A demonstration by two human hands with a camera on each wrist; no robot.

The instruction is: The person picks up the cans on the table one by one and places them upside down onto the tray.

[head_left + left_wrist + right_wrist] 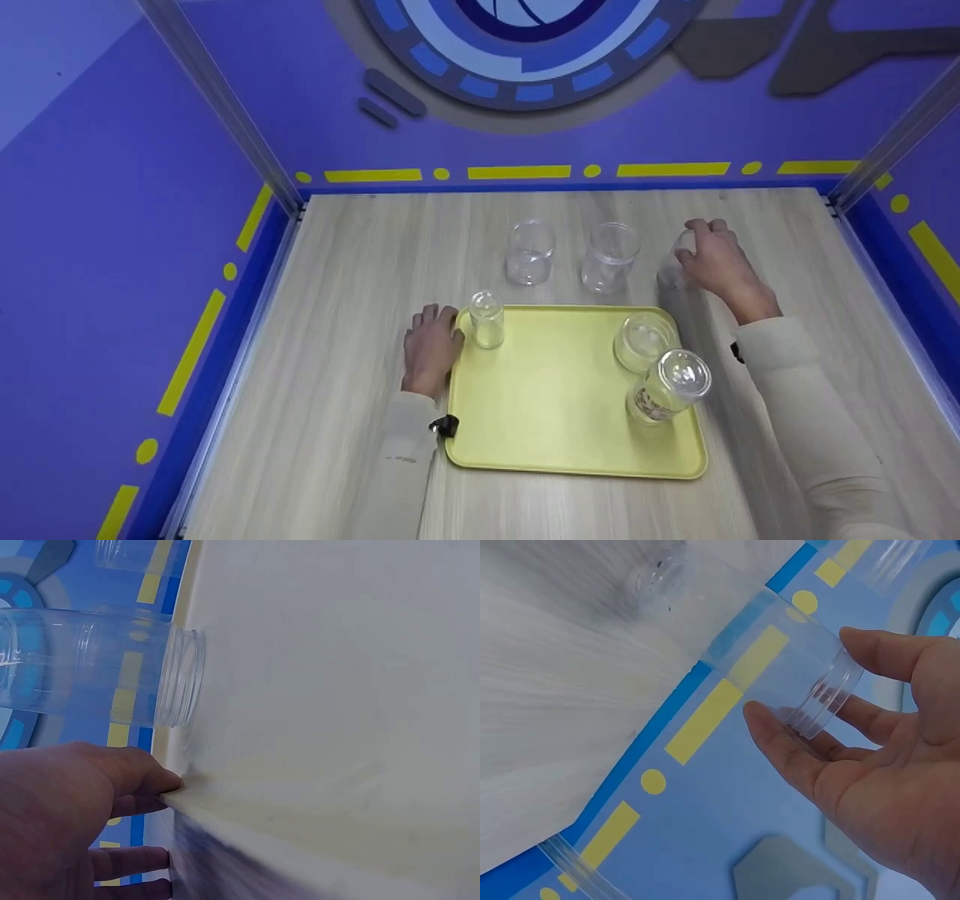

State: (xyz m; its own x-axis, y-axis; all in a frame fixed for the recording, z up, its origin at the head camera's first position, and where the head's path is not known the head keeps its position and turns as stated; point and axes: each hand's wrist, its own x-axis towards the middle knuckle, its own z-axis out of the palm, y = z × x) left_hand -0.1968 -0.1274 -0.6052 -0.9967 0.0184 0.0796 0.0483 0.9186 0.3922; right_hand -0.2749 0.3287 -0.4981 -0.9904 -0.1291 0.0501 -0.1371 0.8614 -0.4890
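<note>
Left wall: blue (112,247), marked with yellow dashes; seen left of the yellow tray (555,405).
Left hand: held loosely open (431,349) with fingers fairly straight; nothing is grasped, and the tray's rear left corner is touched.
Slim jar: stood upside down (487,326) on the tray, inside its rear left corner, threaded neck downward.
First clear jar: placed on the worktop (337,330), behind the tray's left half (530,259).
Tray: laid flat on the worktop, between the left hand and the right sleeve (810,405).
Second clear jar: placed behind the tray's right half (609,259).
Wide low jar: set inside the tray's rear right corner (643,343).
Printed jar: set at the tray's right side (666,390), nearer the front than the wide low jar; dark print is seen on it.
Third clear jar: stood beyond the tray's rear right corner (673,271), threaded rim up.
Right hand: curled, thumb and fingers (720,262); the third clear jar is gripped round its rim.
</note>
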